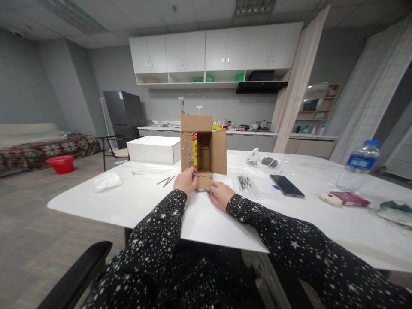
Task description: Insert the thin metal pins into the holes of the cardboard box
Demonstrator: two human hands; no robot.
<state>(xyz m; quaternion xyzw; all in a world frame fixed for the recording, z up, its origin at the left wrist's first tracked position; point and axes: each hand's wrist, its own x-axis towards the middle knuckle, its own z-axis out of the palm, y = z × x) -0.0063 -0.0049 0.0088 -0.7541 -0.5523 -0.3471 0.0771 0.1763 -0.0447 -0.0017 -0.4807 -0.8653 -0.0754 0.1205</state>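
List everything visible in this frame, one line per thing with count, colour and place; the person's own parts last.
cardboard box: 1, brown, open on its side, table centre
white box: 1, white, left of the cardboard box
thin rods: a few, dark, table left of the hands
crumpled tissue: 1, white, table's left edge
clear bag: 1, transparent with dark pieces, right of the hands
phone: 1, black, lying flat
water bottle: 1, clear with blue cap, far right
pink packet: 1, near the bottle
table: 1, white
red basin: 1, on the floor, left
left hand: 1, against the cardboard box's left wall
right hand: 1, on the table at the box's front flap
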